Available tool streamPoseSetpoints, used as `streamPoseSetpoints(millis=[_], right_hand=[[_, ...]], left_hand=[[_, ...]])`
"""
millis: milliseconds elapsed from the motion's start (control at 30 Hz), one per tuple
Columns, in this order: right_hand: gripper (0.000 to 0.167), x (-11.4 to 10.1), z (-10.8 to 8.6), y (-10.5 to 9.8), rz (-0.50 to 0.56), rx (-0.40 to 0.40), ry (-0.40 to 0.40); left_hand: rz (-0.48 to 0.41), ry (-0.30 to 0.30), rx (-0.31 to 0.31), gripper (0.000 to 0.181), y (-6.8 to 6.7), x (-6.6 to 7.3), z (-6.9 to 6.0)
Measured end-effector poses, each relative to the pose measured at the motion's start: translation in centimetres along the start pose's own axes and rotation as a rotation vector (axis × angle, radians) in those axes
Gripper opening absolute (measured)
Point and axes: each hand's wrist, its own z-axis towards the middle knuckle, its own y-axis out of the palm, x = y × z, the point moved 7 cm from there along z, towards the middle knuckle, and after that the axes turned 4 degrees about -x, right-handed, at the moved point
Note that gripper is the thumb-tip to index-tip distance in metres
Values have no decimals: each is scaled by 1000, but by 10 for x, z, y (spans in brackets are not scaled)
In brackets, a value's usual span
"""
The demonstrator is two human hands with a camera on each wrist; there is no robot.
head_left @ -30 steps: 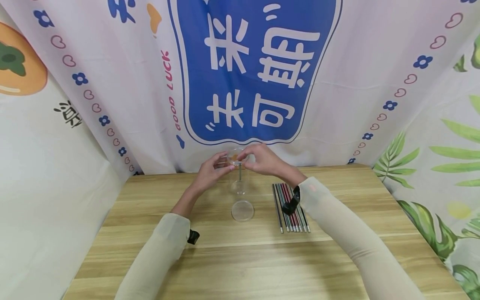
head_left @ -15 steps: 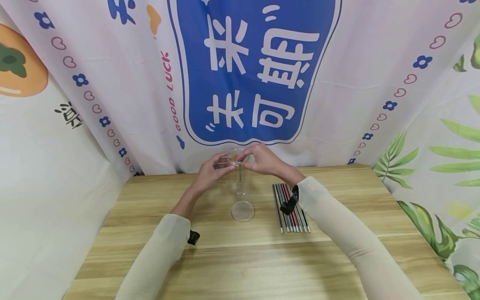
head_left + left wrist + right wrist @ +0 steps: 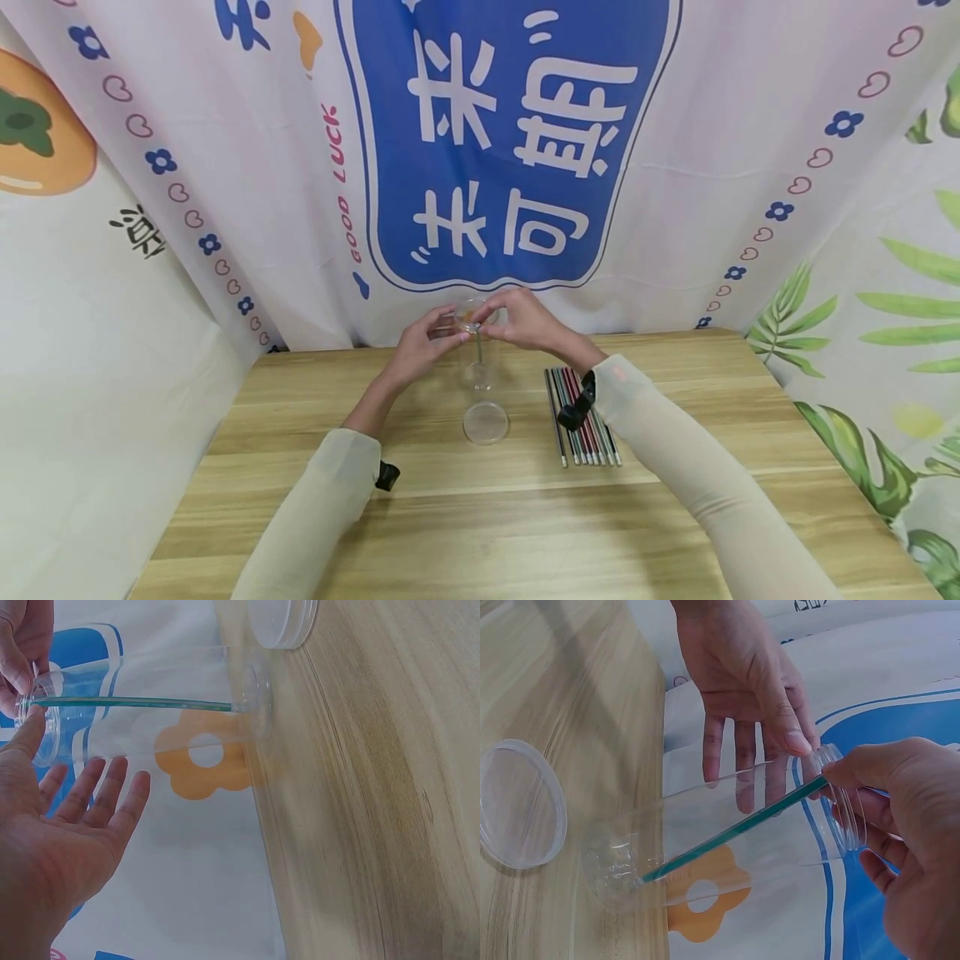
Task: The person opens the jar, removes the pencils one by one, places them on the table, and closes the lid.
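A tall clear plastic jar (image 3: 705,825) stands uncapped at the table's back edge, with a teal pencil (image 3: 735,832) slanting inside it. My left hand (image 3: 423,343) is at the jar's neck. Its thumb touches the rim, and its other fingers lie nearly straight along the jar's side, as the left wrist view shows. My right hand (image 3: 525,321) pinches the pencil's upper end at the jar's mouth; its fingertips are partly hidden by the rim. The pencil's lower end reaches near the jar's bottom. In front of the jar a round clear lid (image 3: 486,422) lies flat.
Several pencils (image 3: 577,429) lie side by side to the right of the lid, partly under my right wrist and its black strap. A printed curtain (image 3: 652,275) hangs behind the wooden table (image 3: 480,525), close to the jar.
The right fingers and the pencil's top end have shifted very slightly left at the jar's mouth. The left hand, lid and other pencils stay where they were.
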Motion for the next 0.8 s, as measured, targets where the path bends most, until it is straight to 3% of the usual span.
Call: streamPoseSetpoints(millis=[267, 800], right_hand=[[12, 1, -2, -2, 36, 21, 50], [11, 3, 1, -3, 88, 2, 71]], left_hand=[[2, -8, 5, 75, 0, 0, 0], [-21, -5, 6, 73, 0, 0, 1]])
